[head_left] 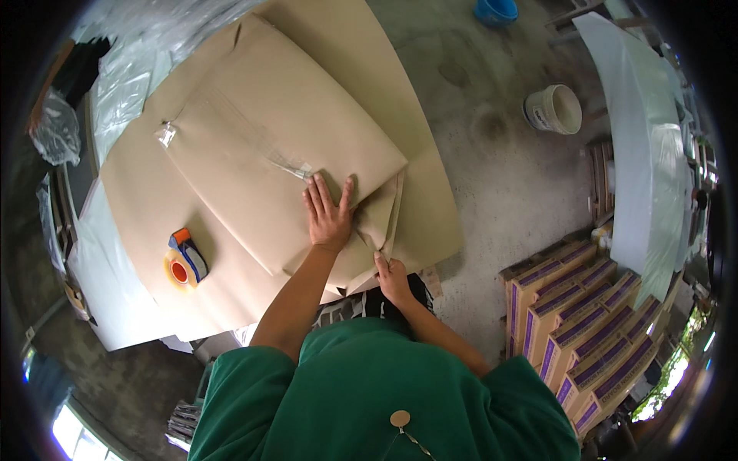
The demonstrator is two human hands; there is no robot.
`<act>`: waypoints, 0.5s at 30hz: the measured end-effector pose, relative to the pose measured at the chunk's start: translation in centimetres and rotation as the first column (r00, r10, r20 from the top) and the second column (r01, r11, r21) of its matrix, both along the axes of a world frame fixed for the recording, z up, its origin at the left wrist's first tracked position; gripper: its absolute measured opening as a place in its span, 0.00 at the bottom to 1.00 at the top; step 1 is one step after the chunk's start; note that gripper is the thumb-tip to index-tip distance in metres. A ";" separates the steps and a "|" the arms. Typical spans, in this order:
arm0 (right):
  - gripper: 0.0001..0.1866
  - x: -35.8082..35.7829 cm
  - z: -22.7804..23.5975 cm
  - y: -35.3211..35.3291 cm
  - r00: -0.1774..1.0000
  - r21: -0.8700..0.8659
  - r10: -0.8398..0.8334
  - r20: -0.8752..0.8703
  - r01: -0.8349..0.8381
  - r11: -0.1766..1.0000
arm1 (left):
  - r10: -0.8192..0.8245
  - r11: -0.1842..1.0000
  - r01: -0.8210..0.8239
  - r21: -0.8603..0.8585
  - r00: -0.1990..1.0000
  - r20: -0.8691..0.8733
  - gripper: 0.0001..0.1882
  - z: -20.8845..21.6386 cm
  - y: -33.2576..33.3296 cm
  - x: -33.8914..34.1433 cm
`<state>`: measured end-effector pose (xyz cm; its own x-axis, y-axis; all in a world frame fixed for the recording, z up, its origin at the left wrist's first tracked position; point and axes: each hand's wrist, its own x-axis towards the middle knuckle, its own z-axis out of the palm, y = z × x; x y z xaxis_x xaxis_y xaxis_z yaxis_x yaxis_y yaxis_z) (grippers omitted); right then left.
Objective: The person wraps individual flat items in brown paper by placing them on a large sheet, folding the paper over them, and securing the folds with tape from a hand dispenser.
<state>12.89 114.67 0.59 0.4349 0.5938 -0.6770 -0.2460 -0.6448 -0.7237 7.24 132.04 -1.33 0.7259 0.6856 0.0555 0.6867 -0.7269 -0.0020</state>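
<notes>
A large flat parcel in brown kraft paper [261, 115] lies on a wider sheet of the same paper. My left hand [330, 213] rests flat on its top near the right corner, fingers spread, just below a strip of clear tape [290, 166]. At the near right corner, my right hand [393, 280] pinches a folded flap of the paper [380, 219]. Another bit of clear tape [165, 134] holds the seam farther left. A tape dispenser [187, 260] with an orange end and a clear roll sits on the paper left of my left forearm.
Clear plastic sheeting [123, 81] covers the surface at the left. On the concrete floor to the right stand a white bucket [555, 110] and a blue tub [496, 11]. Several cartons with purple bands [576, 315] are stacked near right, below a long white panel [634, 154].
</notes>
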 end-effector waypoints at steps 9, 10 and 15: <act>0.29 3.8 4.0 1.7 0.998 0.198 -0.056 0.016 0.052 0.979 | -0.111 0.938 0.067 -0.342 0.988 -0.111 0.30 2.3 -4.0 -15.5; 0.29 3.7 4.4 2.6 1.000 0.189 -0.028 0.011 0.026 0.982 | -0.106 0.956 0.061 -0.289 0.984 -0.144 0.30 1.9 -4.7 -16.9; 0.29 1.0 3.8 11.0 0.997 0.258 -0.018 0.069 0.000 0.966 | -0.110 0.949 0.067 -0.309 0.986 -0.125 0.29 1.6 -5.3 -17.9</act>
